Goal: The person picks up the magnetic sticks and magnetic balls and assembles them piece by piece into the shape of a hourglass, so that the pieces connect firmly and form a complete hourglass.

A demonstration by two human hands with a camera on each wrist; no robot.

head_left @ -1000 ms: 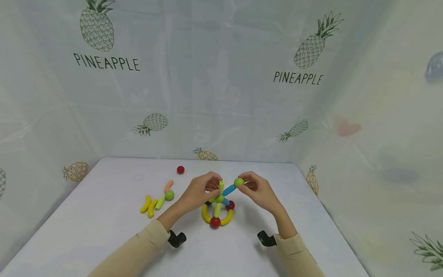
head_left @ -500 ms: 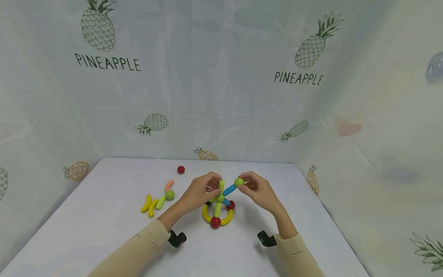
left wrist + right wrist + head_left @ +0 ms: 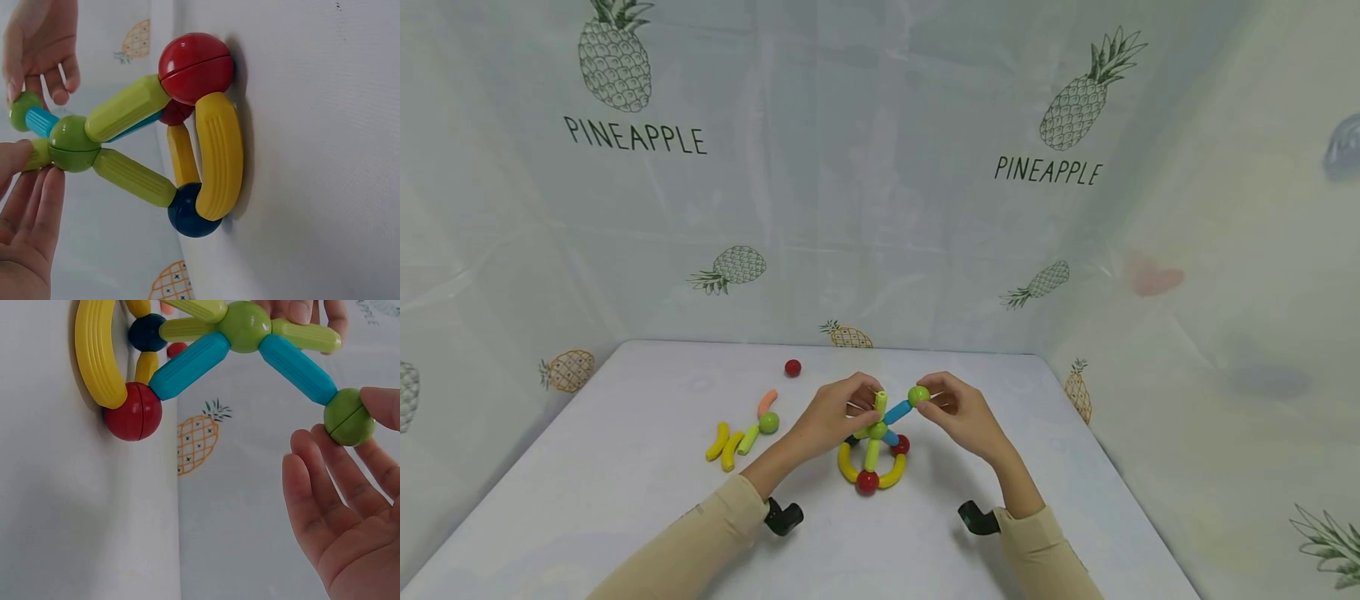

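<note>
Now the base ring (image 3: 868, 471) stands built; the right hand (image 3: 962, 414) pinches the green ball (image 3: 917, 394), the left hand (image 3: 835, 417) grips the hub (image 3: 877, 430), spare pieces (image 3: 737, 433) lying unused.

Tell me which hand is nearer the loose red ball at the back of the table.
Left. The left hand is just right of and in front of the red ball; the right hand is farther right, beyond the toy.

The white table (image 3: 625, 500) fills the lower half of the head view. At centre a toy frame (image 3: 872, 467) stands on it on yellow arcs and red balls. Left of centre lie two yellow arcs (image 3: 723, 444), a green rod (image 3: 747, 439), a green ball (image 3: 767, 422) and an orange rod (image 3: 765, 402). A red ball (image 3: 792, 367) lies further up.
</note>
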